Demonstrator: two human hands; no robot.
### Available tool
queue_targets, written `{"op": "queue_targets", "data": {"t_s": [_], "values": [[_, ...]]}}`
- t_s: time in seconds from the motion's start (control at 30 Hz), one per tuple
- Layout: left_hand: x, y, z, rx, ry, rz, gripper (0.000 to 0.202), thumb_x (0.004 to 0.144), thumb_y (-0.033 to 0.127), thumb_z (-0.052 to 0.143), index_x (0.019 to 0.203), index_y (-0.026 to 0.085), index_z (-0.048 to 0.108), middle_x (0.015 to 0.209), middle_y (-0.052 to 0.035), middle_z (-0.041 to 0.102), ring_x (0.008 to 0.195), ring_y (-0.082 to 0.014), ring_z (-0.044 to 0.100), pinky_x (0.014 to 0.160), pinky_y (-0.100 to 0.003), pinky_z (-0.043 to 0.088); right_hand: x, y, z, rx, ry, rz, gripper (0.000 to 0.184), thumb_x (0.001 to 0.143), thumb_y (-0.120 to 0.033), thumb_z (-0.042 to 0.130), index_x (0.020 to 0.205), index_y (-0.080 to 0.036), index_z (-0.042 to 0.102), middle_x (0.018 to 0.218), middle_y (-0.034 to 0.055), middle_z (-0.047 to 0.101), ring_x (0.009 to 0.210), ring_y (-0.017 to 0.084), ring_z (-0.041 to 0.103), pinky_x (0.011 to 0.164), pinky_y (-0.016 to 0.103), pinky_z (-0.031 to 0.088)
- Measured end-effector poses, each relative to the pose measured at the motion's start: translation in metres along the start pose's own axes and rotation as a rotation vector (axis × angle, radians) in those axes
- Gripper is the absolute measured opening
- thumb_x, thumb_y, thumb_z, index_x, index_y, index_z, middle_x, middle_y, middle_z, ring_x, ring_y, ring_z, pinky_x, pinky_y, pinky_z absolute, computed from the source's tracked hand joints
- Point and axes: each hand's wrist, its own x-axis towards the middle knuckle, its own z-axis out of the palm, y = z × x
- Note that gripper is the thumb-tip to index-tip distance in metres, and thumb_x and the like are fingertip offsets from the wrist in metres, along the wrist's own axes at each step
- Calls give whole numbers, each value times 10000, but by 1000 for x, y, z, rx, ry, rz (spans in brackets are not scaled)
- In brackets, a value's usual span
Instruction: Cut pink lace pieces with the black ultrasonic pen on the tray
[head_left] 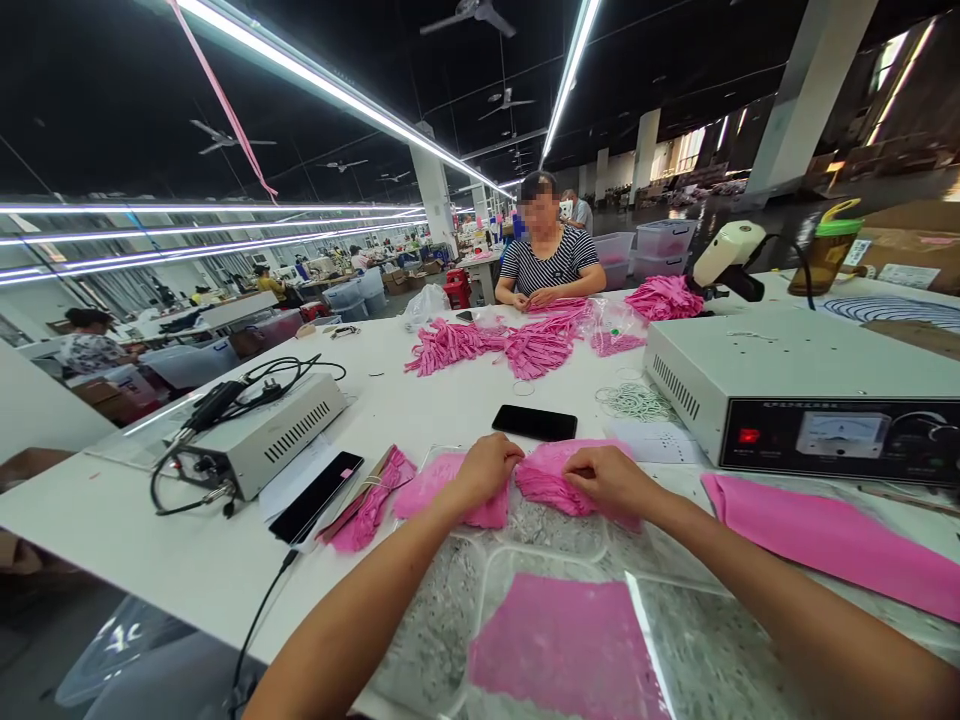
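My left hand (489,468) is closed in a pinch at the upper left edge of a crinkled stack of pink fabric pieces (551,482). On the same stack, my right hand (611,484) pinches pink fabric near the middle, fingers curled together. Beneath my left wrist lies a flatter pile of pink fabric (431,485). Both piles rest on a clear plastic sheet or lid with a grey pattern (555,540). Nearer to me, a pink fabric sheet (555,645) lies flat, partly under glare. My fingertips hide exactly how much cloth each hand holds.
A black phone (534,422) lies beyond my hands. To the left are a tied pink bundle (375,500), another phone (316,497) and a corded metal box (274,430). A control unit (810,390) stands right. Across the table, a person (551,250) handles pink strips (540,345).
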Motion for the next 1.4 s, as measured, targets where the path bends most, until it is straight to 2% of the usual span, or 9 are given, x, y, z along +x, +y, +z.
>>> {"op": "queue_targets", "data": {"t_s": [0.17, 0.27, 0.57, 0.83, 1.13, 1.4], "values": [[5, -1, -1, -68, 19, 22, 206, 958, 318, 560, 1040, 139, 623, 1029, -59, 640, 906, -167, 631, 831, -370, 538, 5, -5, -3, 15, 40, 21, 216, 924, -362, 593, 926, -151, 637, 916, 26, 651, 796, 151, 622, 740, 338, 533], [7, 0, -1, -97, 25, 23, 200, 957, 314, 564, 1024, 136, 625, 1009, -55, 643, 893, -163, 633, 826, -368, 538, 15, -10, 2, 46, 85, 33, 205, 918, -347, 604, 984, -155, 636, 984, 44, 651, 874, 170, 624, 801, 377, 527], [5, -1, 1, -201, 83, -29, 220, 959, 320, 561, 1054, 129, 613, 978, -48, 642, 839, -153, 638, 775, -344, 550, 43, -18, 26, 182, 82, 31, 228, 926, -352, 593, 1006, -143, 636, 989, 40, 652, 826, 162, 633, 735, 340, 547], [3, -2, 8, -320, 133, -61, 213, 958, 316, 564, 1051, 131, 616, 988, -51, 647, 855, -155, 641, 798, -353, 549, 45, -15, 31, 273, 122, 38, 229, 935, -345, 583, 1035, -143, 624, 1007, 49, 648, 855, 167, 636, 764, 361, 549], [-1, -6, 14, -390, 194, -109, 231, 960, 320, 561, 1091, 134, 603, 984, -50, 645, 831, -150, 642, 782, -348, 554, 49, -9, 38, 387, 136, 40, 229, 934, -346, 585, 1030, -142, 622, 987, 43, 645, 821, 157, 634, 722, 335, 553], [1, -3, 16, -328, 207, -105, 242, 964, 315, 554, 1122, 136, 592, 995, -53, 643, 826, -148, 644, 768, -340, 559, 51, -7, 44, 491, 143, 49, 225, 926, -342, 596, 1022, -141, 625, 980, 39, 644, 801, 153, 630, 697, 319, 551]]}}
